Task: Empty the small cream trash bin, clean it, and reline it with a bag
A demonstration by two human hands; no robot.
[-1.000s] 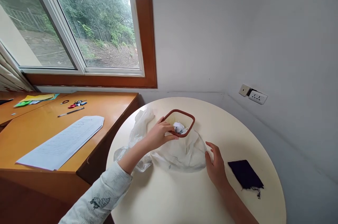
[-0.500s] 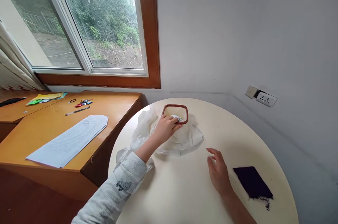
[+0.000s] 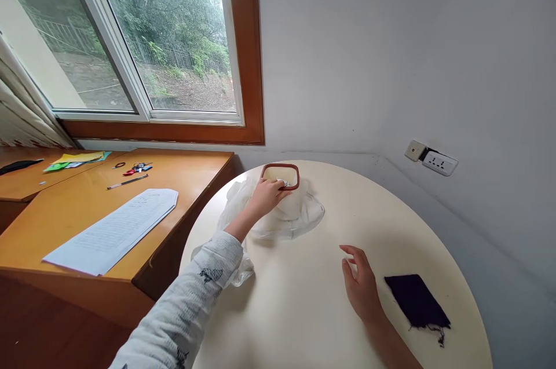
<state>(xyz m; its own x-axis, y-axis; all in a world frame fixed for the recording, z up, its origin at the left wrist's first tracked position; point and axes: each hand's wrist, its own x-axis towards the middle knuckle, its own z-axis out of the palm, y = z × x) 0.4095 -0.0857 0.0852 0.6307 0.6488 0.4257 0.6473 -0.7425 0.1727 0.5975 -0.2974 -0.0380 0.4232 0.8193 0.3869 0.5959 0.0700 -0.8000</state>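
My left hand (image 3: 267, 195) grips the near rim of a small cream box (image 3: 280, 165) with a reddish-brown edge, at the far side of the round table. Something small and whitish shows inside the box, partly hidden by my fingers. Around and below the box lies a crumpled translucent plastic bag (image 3: 299, 219), part of it under my left forearm. My right hand (image 3: 360, 285) rests over the table at the right, fingers apart, holding nothing. To the right of it lies a dark purple cloth piece (image 3: 417, 300) with a frayed edge.
The round cream table (image 3: 299, 311) stands beside a wooden desk (image 3: 195, 172). On the desk are paper sheets (image 3: 117, 230), a pen (image 3: 127, 182), scissors (image 3: 130, 172) and coloured papers (image 3: 78, 159). A wall socket (image 3: 439, 161) is at the right, a window at the left.
My left hand has pushed the box away from me and slightly left, and the plastic bag has shifted with it. My right hand and the cloth stay in place.
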